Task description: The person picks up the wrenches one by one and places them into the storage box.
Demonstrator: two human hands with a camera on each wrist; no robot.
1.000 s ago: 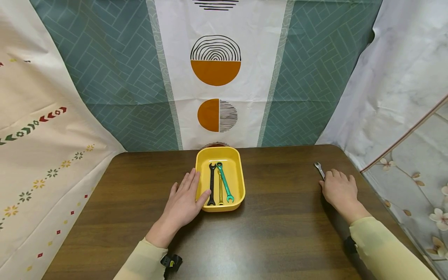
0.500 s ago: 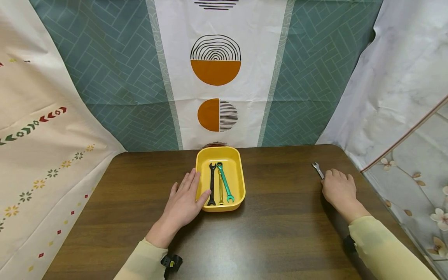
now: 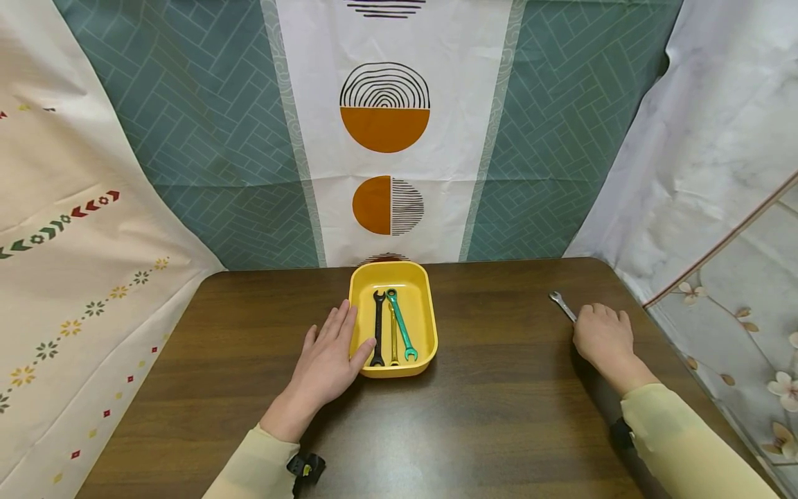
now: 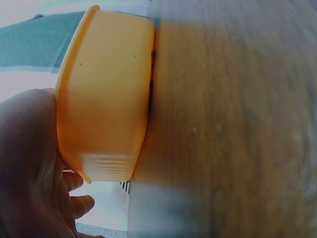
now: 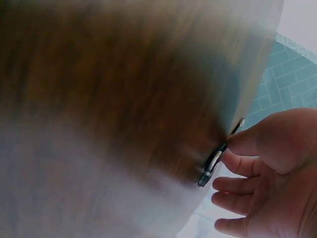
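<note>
My left hand (image 3: 327, 360) rests with straight fingers on the left rim of a yellow plastic tray (image 3: 395, 372); its thumb lies over the near left corner. Inside the tray lie a black open-end wrench (image 3: 377, 329), a gold wrench (image 3: 394, 339) and a green combination wrench (image 3: 402, 324), whose ring end overlaps the gold one. Far to the right, my right hand (image 3: 603, 338) pinches a small silver wrench (image 3: 563, 305) by its near end. In the right wrist view, thumb and forefinger hold this wrench (image 5: 214, 162) close over the tabletop, other fingers loosely bent.
The brown wooden table (image 3: 486, 416) ends at the back against a green and white patterned cloth (image 3: 386, 166). A cream cloth (image 3: 93, 291) hangs along the left and a marbled floral cloth (image 3: 736, 277) along the right, near the right forearm.
The silver wrench's far end has swung to the left in my right hand, so it slants more. My left hand and the tray have stayed in place.
</note>
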